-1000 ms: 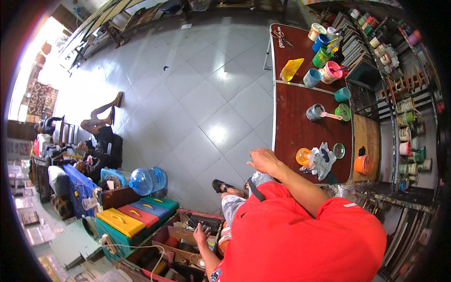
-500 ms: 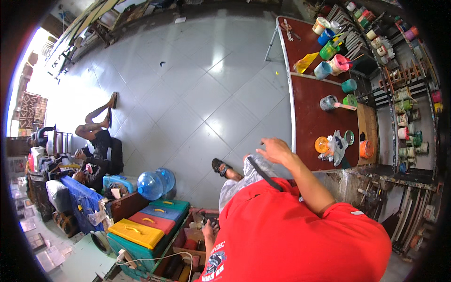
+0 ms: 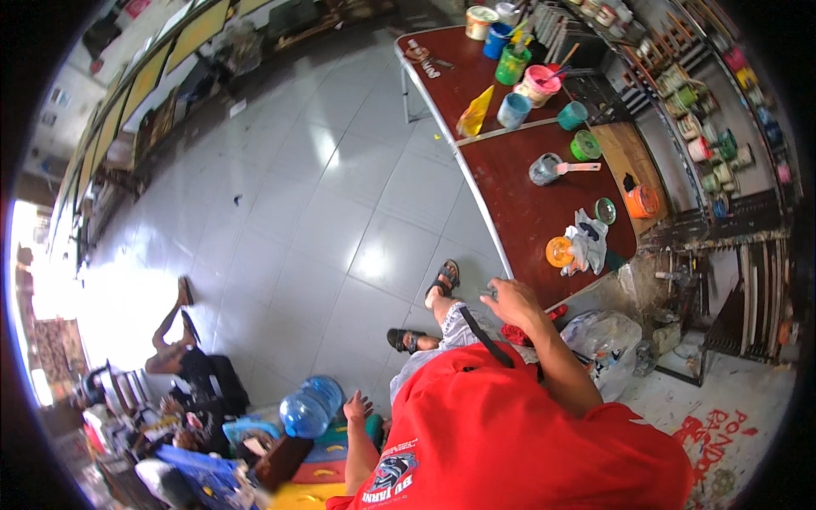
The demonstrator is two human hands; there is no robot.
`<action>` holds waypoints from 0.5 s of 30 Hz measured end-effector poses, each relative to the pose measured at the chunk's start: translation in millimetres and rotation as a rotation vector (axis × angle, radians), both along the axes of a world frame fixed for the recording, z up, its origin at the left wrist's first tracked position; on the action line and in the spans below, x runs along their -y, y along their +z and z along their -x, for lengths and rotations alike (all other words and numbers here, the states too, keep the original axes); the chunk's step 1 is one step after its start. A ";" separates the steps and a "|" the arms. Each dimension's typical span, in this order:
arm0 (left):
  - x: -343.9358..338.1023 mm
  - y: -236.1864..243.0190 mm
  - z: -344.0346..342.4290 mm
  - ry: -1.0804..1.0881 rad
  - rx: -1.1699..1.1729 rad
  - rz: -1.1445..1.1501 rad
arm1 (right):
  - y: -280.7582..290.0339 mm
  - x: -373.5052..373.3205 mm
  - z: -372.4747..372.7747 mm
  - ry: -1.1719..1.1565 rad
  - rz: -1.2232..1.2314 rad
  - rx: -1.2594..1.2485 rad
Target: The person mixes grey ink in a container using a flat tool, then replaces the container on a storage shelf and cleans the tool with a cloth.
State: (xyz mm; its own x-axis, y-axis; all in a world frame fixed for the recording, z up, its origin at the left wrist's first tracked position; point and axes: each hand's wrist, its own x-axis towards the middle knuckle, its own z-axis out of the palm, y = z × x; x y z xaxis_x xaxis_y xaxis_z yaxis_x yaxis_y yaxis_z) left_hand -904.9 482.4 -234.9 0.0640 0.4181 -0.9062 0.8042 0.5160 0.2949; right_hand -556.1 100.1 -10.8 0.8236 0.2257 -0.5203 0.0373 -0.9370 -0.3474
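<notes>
My left hand (image 3: pixel 358 407) is held low with its fingers apart and nothing in it, just right of a blue water jug (image 3: pixel 304 411) lying on its side. Below that hand is a box with red, blue and yellow lids (image 3: pixel 321 472), partly hidden by my arm. My right hand (image 3: pixel 512 301) hangs empty, fingers loosely spread, beside the near corner of a dark red folding table (image 3: pixel 501 178). On that table, closest to this hand, are an orange round container (image 3: pixel 558 252) and a crumpled whitish rag or bag (image 3: pixel 586 248).
Paint tubs, such as a pink one (image 3: pixel 538 85) and a green one (image 3: pixel 512 66), stand along the table. A brush (image 3: pixel 580 167) rests across a grey pot. Racks of paint cans (image 3: pixel 705 144) line the right. Another person (image 3: pixel 200 365) is at the lower left. Grey tiles (image 3: pixel 340 204) cover the floor.
My body and view have turned and moved toward the table. My left hand has risen out of the open box area and spread its fingers. Both feet now show.
</notes>
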 end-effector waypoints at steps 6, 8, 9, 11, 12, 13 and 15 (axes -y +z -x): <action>-36.9 9.3 -176.6 -0.319 0.051 -0.035 | 15.0 18.1 -47.4 -0.165 -0.079 0.002; -34.2 17.9 -239.4 -0.421 0.107 -0.053 | 16.6 29.0 -58.7 -0.231 -0.108 0.014; -30.1 23.6 -272.0 -0.464 0.145 -0.066 | 16.3 35.2 -62.9 -0.270 -0.121 0.022; -17.6 36.6 -329.8 -0.550 0.220 -0.085 | 15.8 49.0 -67.4 -0.306 -0.126 0.032; -11.0 40.6 -353.8 -0.598 0.237 -0.075 | 16.6 57.1 -68.8 -0.323 -0.125 0.039; -4.5 45.3 -376.6 -0.647 0.255 -0.064 | 16.8 64.2 -68.8 -0.345 -0.120 0.041; 7.7 50.8 -411.3 -0.743 0.261 -0.044 | 15.7 76.1 -65.2 -0.389 -0.112 0.045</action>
State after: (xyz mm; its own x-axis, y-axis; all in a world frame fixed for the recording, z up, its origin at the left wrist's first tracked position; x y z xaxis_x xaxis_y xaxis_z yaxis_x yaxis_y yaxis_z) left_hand -493.6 474.7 -184.1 0.5493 0.2169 -0.8070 0.8356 -0.1460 0.5296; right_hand -490.8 24.0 4.8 0.8800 -0.0538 -0.4719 -0.2949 -0.8407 -0.4542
